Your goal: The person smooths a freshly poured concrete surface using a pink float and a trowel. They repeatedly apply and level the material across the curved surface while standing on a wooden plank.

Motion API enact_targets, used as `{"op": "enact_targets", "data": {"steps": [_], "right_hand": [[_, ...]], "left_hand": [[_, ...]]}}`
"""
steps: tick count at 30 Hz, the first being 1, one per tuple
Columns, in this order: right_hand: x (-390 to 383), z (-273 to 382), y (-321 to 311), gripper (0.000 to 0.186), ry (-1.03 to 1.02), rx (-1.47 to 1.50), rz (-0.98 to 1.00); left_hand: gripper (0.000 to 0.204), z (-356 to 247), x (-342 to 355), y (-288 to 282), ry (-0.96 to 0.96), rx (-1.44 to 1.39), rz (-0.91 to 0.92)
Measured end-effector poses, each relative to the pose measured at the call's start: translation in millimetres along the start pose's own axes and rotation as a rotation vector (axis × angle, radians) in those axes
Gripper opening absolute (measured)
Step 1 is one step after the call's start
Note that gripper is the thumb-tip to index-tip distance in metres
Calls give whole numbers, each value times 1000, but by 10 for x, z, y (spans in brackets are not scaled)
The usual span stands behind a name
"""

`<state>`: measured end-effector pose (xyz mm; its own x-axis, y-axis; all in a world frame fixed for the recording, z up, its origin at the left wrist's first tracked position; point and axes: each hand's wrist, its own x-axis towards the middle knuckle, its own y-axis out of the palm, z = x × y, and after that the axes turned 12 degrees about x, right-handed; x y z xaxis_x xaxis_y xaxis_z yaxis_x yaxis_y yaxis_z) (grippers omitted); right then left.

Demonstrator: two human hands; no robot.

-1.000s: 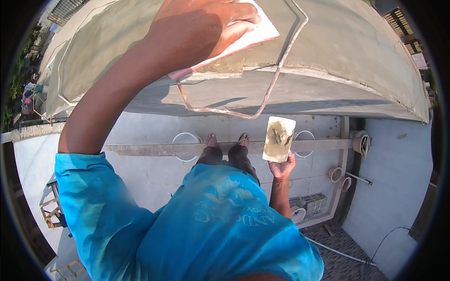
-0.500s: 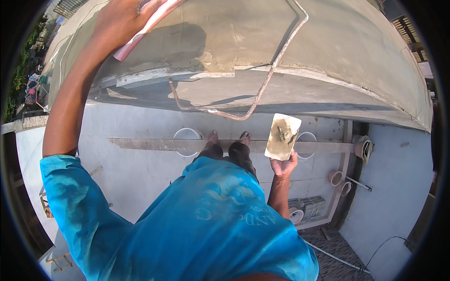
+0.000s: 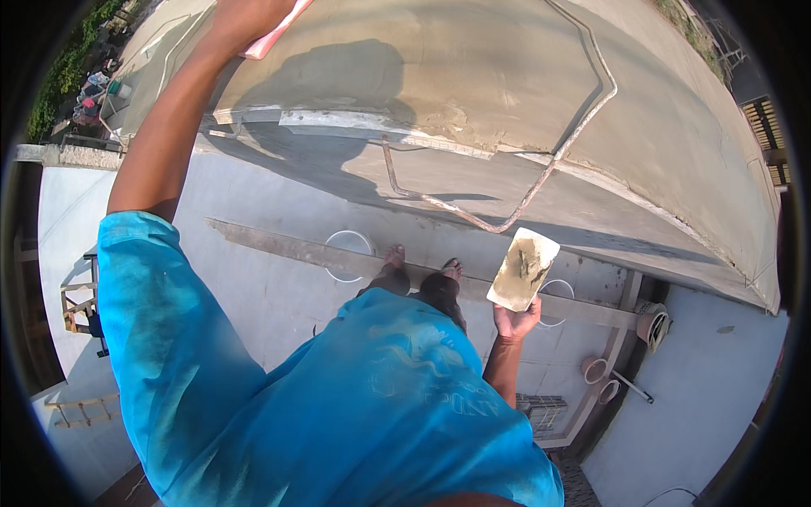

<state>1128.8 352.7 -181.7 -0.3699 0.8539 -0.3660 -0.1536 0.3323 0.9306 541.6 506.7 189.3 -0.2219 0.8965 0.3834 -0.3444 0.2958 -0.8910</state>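
At the top left, my left hand (image 3: 249,17) grips a pink-and-white flat pad (image 3: 274,29) against the grey plastered surface (image 3: 456,59), its fingertips partly cut off by the frame. Lower right, in front of the ledge, my right hand (image 3: 515,317) holds a white rectangular board (image 3: 524,269) smeared with grey plaster. A bent, rusty metal rod (image 3: 591,122) runs across the plastered surface and hangs over its edge, just above the board.
My feet (image 3: 394,258) stand on a long plank (image 3: 270,242) above a pale floor. Buckets (image 3: 338,235) sit below it, smaller pots (image 3: 595,369) at right. A metal stand (image 3: 80,300) and a ladder (image 3: 84,410) are at left. A pale wall (image 3: 701,380) closes the right side.
My left hand has moved with the pad up and leftward, away from the ledge's edge. The view has tilted slightly. My right hand still holds the board.
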Motion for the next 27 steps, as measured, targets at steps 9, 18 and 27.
{"op": "enact_targets", "data": {"steps": [9, 18, 27], "right_hand": [[-100, -4, 270, 58, -28, -15, -8], [-33, -129, 126, 51, -40, 10, -26], [-46, -163, -210, 50, -168, 72, -32]], "left_hand": [[28, -719, 42, -322, 166, -86, 44], [32, -1318, 649, 44, 197, -176, 68], [42, -1072, -507, -907, 39, -1016, 403]]}}
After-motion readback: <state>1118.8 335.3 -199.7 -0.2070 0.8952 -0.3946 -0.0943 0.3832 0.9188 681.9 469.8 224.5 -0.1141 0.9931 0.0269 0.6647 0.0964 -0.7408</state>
